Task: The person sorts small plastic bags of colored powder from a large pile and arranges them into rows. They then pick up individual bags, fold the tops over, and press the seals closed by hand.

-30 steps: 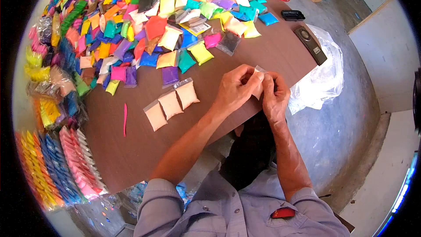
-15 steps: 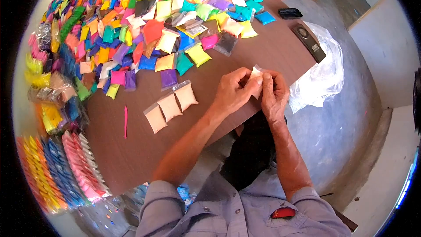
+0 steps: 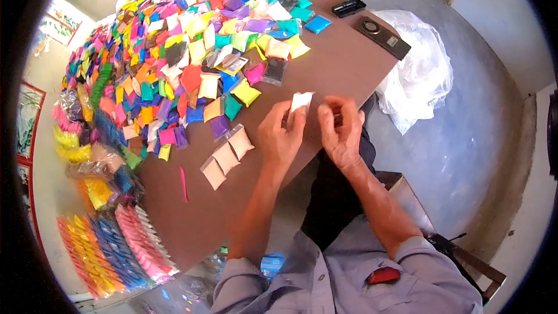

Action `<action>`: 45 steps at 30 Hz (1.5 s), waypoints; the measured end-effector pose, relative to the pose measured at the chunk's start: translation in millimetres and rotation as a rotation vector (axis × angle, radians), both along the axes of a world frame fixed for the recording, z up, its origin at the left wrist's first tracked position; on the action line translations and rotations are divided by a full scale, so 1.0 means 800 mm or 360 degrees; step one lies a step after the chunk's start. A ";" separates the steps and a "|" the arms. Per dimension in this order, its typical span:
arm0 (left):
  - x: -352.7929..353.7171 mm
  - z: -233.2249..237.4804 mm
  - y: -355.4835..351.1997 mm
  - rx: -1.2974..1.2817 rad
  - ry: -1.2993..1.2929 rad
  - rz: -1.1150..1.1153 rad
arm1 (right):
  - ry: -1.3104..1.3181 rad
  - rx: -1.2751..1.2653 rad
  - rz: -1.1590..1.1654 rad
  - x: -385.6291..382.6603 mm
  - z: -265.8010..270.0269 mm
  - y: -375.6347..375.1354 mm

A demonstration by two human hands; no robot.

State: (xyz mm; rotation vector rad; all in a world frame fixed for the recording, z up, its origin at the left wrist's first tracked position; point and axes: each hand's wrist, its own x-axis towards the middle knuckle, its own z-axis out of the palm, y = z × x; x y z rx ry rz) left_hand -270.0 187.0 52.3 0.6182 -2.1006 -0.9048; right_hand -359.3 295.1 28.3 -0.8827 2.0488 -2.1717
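Three tan packets [image 3: 226, 157] lie in a row left of your left hand [image 3: 282, 136], which pinches a fourth packet [image 3: 300, 102]; your right hand [image 3: 340, 131] beside it is half-open, empty.

Both bare forearms reach up from the lower centre of the frame. The left hand [image 3: 281, 136] pinches thumb against fingertips. Just beside it, the right hand [image 3: 341, 131] curls its fingers loosely.

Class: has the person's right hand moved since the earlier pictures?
Yes: the right hand has come off the packet, rightward toward the table edge; the left hand holds it.
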 end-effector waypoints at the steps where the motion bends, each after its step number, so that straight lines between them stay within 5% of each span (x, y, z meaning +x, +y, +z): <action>1: 0.006 0.001 0.005 -0.0243 0.0012 0.0069 | 0.0103 0.0062 0.0059 0.010 -0.001 0.007; 11: 0.075 0.019 0.100 -0.0769 -0.0250 -0.0065 | -0.0769 -0.0255 0.0543 0.048 -0.010 0.056; 15: 0.098 0.019 0.107 -0.0396 -0.0170 0.0107 | -0.0995 -0.0394 0.0833 0.054 -0.001 0.070; 17: 0.101 0.015 0.109 0.0294 0.0000 0.0097 | -0.1060 -0.0414 0.0984 0.058 -0.002 0.073; 19: 0.105 0.019 0.112 0.0271 -0.0049 0.0098 | -0.1132 -0.0365 0.1148 0.064 -0.007 0.074; 21: 0.112 0.012 0.115 0.0646 0.0089 0.0084 | -0.1087 -0.0272 0.1136 0.064 -0.015 0.076; 45: 0.123 0.000 0.138 0.0708 0.0101 0.0159 | -0.0952 -0.0191 0.1335 0.059 -0.021 0.091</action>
